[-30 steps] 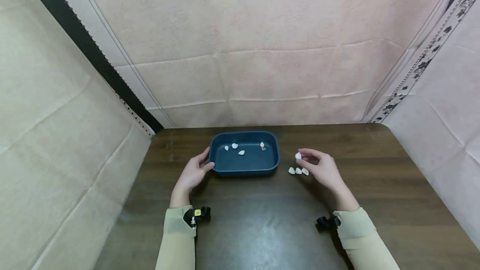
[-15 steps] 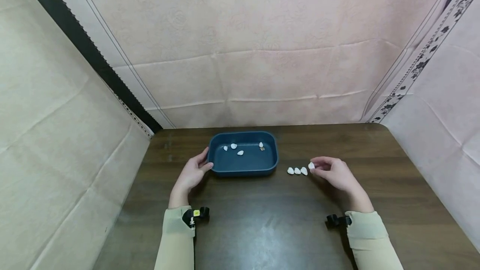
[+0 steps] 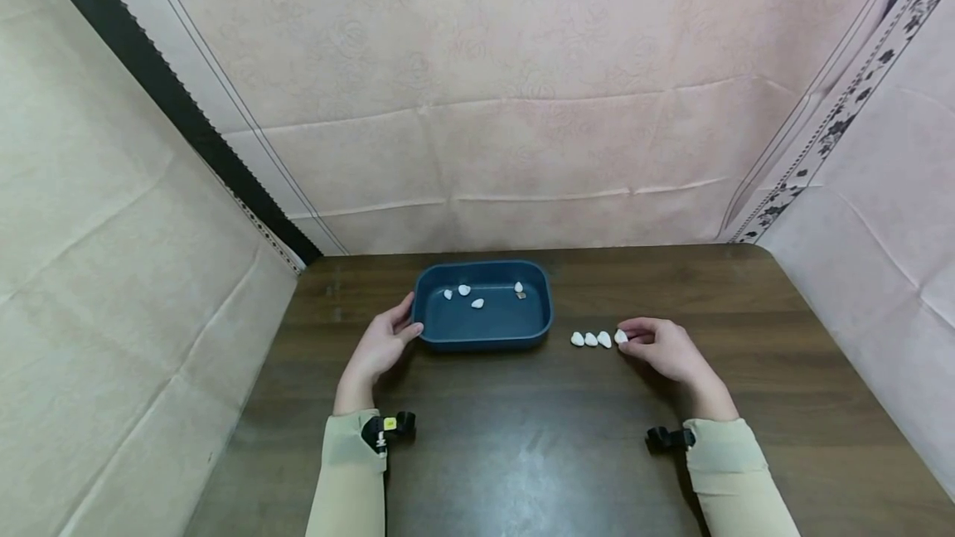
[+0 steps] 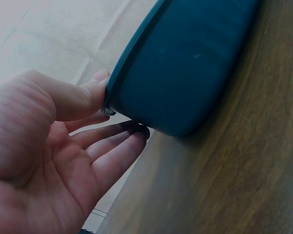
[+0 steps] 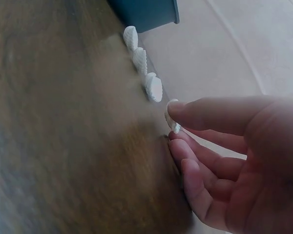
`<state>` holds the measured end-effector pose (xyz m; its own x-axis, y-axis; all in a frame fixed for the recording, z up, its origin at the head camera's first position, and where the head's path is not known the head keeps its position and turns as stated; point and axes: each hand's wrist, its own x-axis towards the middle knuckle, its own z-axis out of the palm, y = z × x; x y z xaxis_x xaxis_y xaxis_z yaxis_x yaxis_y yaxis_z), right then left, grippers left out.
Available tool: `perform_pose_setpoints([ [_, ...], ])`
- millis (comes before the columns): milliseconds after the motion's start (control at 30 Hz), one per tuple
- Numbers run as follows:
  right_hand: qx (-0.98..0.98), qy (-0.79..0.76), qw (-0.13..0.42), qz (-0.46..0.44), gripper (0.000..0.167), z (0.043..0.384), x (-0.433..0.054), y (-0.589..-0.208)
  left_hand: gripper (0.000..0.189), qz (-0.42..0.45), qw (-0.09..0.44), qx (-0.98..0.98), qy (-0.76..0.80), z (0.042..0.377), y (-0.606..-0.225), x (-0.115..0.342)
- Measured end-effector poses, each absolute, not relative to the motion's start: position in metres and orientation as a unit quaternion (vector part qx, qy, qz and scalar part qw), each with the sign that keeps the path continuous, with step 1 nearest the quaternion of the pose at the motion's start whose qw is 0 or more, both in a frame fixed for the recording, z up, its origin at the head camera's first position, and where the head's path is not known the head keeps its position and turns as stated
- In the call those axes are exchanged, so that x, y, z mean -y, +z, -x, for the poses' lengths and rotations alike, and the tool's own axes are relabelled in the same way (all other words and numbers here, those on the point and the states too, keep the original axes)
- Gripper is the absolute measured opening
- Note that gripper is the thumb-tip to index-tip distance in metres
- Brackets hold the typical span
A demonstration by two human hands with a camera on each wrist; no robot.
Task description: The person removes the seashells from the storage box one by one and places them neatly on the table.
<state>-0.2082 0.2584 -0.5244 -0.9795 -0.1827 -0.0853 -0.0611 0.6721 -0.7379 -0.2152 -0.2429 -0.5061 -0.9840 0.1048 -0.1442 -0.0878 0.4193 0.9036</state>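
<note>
On my cameras I am seeing a small white piece (image 3: 621, 336) that is looking a bit like a seashell, narrow at the top and rounder at the bottom. It is sitting in the person's right grip (image 3: 666, 348), just past the end of a row of three white pieces (image 3: 591, 340) on the brown worktop (image 3: 507, 429). A little gap is showing between it and the row. Tiny ridges are showing on the row when I am looking from the right wrist. The right grip is pinching its piece between thumb and fingers, with the tips coming close together around it. I am not able to tell if that piece is touching the worktop. The left grip (image 3: 379, 346) is holding the left end of a blue tray (image 3: 483, 345), with the thumb pressing on the rim. Four more white pieces (image 3: 464, 290) are lying inside the tray, and a tiny brownish bit (image 3: 521, 296) is lying beside one of them.
</note>
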Motion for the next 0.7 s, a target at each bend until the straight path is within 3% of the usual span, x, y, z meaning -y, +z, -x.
perform_pose_setpoints([
  [700,-0.914,-0.393,0.069,0.071,0.032,0.2087,-0.2541,-0.5276,0.066,-0.004,0.089,-0.836,0.542,0.2161,-0.5074,0.2419],
])
